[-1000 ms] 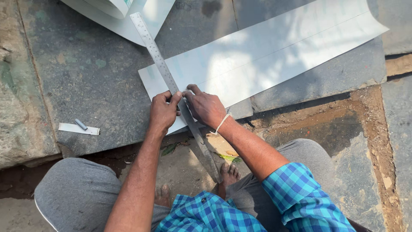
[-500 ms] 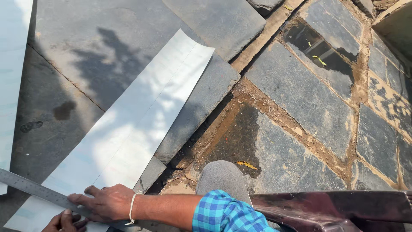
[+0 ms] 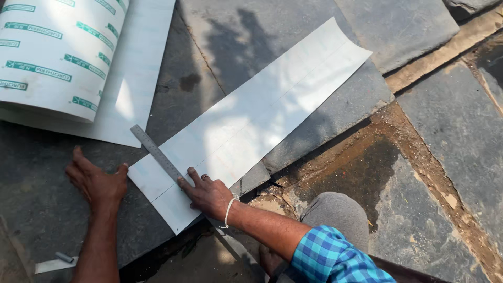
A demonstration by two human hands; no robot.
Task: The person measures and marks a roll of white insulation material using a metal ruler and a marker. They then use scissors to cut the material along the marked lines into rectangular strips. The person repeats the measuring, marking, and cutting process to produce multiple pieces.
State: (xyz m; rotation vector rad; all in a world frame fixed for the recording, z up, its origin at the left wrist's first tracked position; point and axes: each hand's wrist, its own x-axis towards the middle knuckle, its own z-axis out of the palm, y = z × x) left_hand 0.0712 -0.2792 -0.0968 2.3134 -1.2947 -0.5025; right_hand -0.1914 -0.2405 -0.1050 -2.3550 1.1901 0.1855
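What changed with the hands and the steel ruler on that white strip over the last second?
The left hand came off the steel ruler and now lies flat on the stone slab beside the white strip, thumb at its edge. The right hand stayed pressing the ruler onto the strip. Ruler and strip lie as before; the rolled sheet is back in view as the camera swung.

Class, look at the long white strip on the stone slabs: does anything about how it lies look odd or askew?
Yes. The white strip does not lie flat: its far end curls upward. Its near part overhangs the slab edge by the right hand, which presses the steel ruler on it.
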